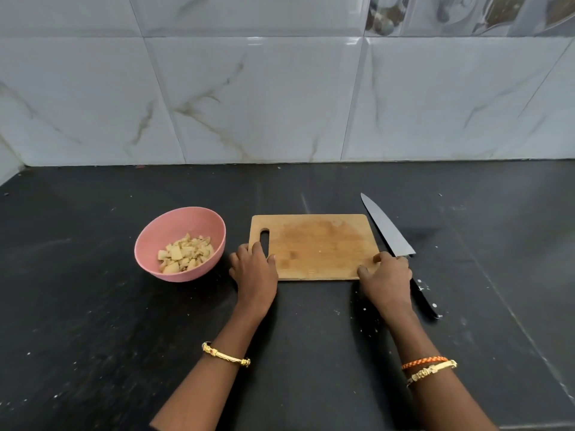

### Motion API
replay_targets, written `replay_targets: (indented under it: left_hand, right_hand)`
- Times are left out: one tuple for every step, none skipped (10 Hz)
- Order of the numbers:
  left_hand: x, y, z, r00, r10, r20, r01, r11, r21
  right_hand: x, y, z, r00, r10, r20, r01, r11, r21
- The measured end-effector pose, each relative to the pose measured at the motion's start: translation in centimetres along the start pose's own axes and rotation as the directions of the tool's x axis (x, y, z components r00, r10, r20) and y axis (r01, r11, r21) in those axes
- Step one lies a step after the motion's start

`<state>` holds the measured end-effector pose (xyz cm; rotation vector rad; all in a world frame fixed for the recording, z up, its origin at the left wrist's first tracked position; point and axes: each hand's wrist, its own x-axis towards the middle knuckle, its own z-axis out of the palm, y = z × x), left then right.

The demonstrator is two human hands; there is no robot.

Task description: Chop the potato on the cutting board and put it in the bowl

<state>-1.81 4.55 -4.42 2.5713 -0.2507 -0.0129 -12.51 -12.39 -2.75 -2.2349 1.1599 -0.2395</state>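
Left hand (253, 269) and right hand (385, 275) each grip a near corner of the cutting board (314, 247), fingers curled over its edge. Board looks stiff and light, so edge grips suit it. Chopped potato (186, 253) sits in the bowl (161, 231) just left of the left hand.

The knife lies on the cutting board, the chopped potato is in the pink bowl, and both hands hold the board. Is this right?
Not quite. The head view shows the knife on the black counter right of the cutting board, not on it. The rest is right.
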Motion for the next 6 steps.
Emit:
replay_targets:
  left_hand:
    - [-0.5, 0.1, 0.0, 1.000, -0.021, -0.006, 0.021, 1.000, 0.004]
    - [-0.5, 0.0, -0.2, 1.000, -0.019, -0.014, 0.019, 1.000, 0.002]
    - [-0.5, 0.2, -0.2, 1.000, -0.015, -0.007, 0.015, 1.000, 0.024]
    - [-0.9, 0.4, -0.2, 1.000, 0.002, -0.020, -0.001, 0.998, 0.071]
    - [-1.0, 0.8, 0.2, 0.995, 0.065, -0.080, -0.055, 0.991, 0.118]
    - [-1.1, 1.8, 1.3, 0.968, 0.222, -0.117, -0.204, 0.968, 0.149]
  right_hand:
    - [0.0, -0.2, 0.1, 1.000, -0.021, 0.004, 0.021, 1.000, 0.004]
    - [0.0, -0.2, 0.0, 1.000, -0.030, 0.001, 0.030, 1.000, 0.009]
    - [0.0, 0.2, 0.1, 0.998, -0.054, -0.009, 0.054, 0.998, 0.028]
    - [0.0, 0.9, 0.1, 0.996, -0.074, -0.040, 0.076, 0.996, 0.047]
    - [0.1, 1.0, 0.4, 0.976, -0.151, -0.158, 0.161, 0.986, 0.052]
    - [0.3, 0.2, 1.2, 0.934, -0.295, -0.200, 0.310, 0.949, 0.050]
